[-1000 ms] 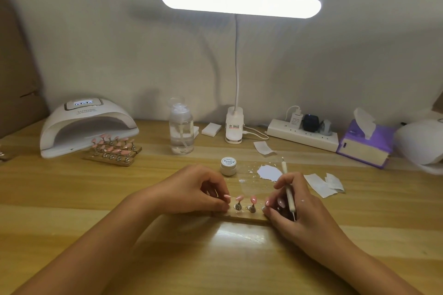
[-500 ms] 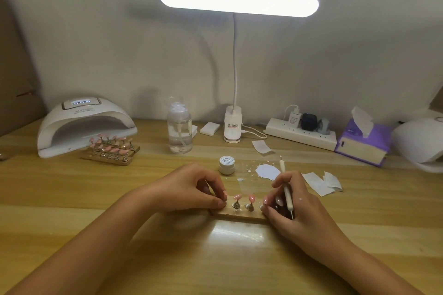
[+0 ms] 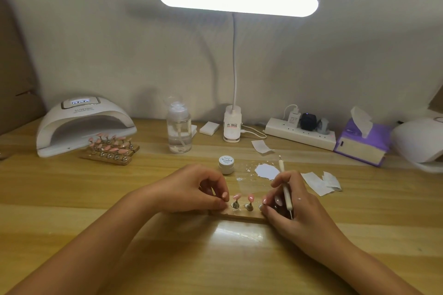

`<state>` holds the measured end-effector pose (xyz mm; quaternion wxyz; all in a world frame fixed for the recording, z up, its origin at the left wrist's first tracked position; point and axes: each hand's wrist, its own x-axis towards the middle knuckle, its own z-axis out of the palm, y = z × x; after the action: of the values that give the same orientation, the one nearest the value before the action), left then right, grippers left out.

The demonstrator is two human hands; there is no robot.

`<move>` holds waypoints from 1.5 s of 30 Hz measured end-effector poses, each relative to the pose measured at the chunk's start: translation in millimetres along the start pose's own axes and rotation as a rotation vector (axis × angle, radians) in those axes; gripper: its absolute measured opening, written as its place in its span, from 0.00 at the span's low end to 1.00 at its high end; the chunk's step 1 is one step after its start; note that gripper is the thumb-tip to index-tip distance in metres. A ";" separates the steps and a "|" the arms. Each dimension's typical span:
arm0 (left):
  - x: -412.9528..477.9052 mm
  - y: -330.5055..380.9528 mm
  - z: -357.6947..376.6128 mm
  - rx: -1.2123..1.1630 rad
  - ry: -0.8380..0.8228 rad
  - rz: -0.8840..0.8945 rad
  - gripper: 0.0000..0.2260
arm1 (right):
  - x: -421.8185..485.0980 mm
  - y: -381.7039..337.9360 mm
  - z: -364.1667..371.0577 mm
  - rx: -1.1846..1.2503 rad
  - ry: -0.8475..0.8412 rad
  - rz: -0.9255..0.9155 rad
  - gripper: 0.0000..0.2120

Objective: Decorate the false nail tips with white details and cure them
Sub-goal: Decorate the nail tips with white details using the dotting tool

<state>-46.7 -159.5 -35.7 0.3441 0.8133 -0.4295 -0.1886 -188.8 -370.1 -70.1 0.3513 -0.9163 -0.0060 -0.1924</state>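
A small wooden nail stand (image 3: 239, 215) lies on the table in front of me, with two pink nail tips (image 3: 243, 197) showing on metal posts. My left hand (image 3: 191, 189) pinches the stand's left end with curled fingers. My right hand (image 3: 291, 201) grips the right end and also holds a white dotting pen (image 3: 285, 189) upright between its fingers. Behind them sit a small jar of white paint (image 3: 226, 164) and a clear palette with a white paint blob (image 3: 266, 170). A white curing lamp (image 3: 81, 124) stands far left, with two more stands of pink tips (image 3: 109, 148) at its mouth.
A clear pump bottle (image 3: 178, 132) and the desk lamp's base (image 3: 232, 127) stand at the back middle. A power strip (image 3: 300, 133), purple tissue box (image 3: 362, 143) and a second white lamp (image 3: 418, 143) line the back right. Paper wipes (image 3: 321, 182) lie to the right.
Both hands and the stand stay almost where they were; the view has shifted only slightly.
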 end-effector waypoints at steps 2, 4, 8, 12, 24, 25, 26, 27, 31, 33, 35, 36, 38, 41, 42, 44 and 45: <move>0.1 -0.4 -1.0 -0.023 -0.006 -0.010 0.05 | 0.1 0.5 0.2 -0.001 -0.002 -0.001 0.19; 0.4 -1.0 -0.7 -0.028 0.005 -0.011 0.05 | 0.2 1.2 0.7 -0.003 0.004 -0.002 0.19; 0.7 -2.7 1.1 -0.013 0.020 -0.014 0.06 | 0.0 2.6 1.5 -0.003 0.017 -0.003 0.19; 1.2 -4.1 0.4 -0.036 0.009 -0.043 0.06 | 0.1 3.1 1.7 -0.005 0.013 -0.013 0.19; 4.2 1.2 20.1 0.146 0.153 0.153 0.07 | -0.3 -0.2 0.7 -0.003 0.018 -0.003 0.19; 4.1 1.1 20.3 0.158 0.164 0.155 0.07 | -0.3 -0.4 0.6 -0.004 0.018 -0.004 0.19; 4.0 0.7 20.2 0.167 0.174 0.152 0.07 | -0.3 -0.4 0.7 -0.003 0.017 -0.004 0.19; 4.0 0.2 20.0 0.174 0.181 0.149 0.06 | -0.3 -0.2 0.6 -0.002 0.016 -0.002 0.19; 4.7 -0.7 19.8 0.161 0.174 0.151 0.05 | 0.0 0.6 0.9 0.003 0.012 0.005 0.19; 4.3 -0.5 17.2 0.137 0.140 0.125 0.05 | -0.1 1.1 0.8 0.006 0.010 0.003 0.19; 2.1 -2.0 9.3 0.124 0.103 0.052 0.08 | -0.2 1.7 1.3 0.007 0.011 -0.004 0.19; 0.7 -3.4 4.4 0.110 0.087 0.015 0.08 | -0.3 2.3 1.5 0.006 0.012 -0.006 0.19; -1.3 -6.6 -3.7 0.072 0.054 -0.027 0.08 | -0.3 3.4 1.6 0.010 0.017 -0.007 0.19; -1.0 -9.6 -6.7 0.047 0.025 -0.031 0.06 | -0.1 3.4 1.6 0.012 0.012 -0.010 0.19; -0.6 -9.1 -5.8 0.031 0.018 -0.027 0.06 | -0.2 3.3 1.7 0.013 0.012 -0.012 0.19; 0.4 -7.6 -3.4 0.007 -0.001 -0.022 0.07 | -0.3 3.5 1.6 0.014 0.012 -0.013 0.19; 1.0 -7.4 -2.9 0.012 -0.003 -0.017 0.07 | 0.0 3.4 1.6 0.012 0.010 -0.011 0.19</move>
<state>-40.2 -156.3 -39.0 0.3368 0.8188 -0.4243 -0.1901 -187.7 -371.6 -73.4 0.3559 -0.9130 -0.0105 -0.1991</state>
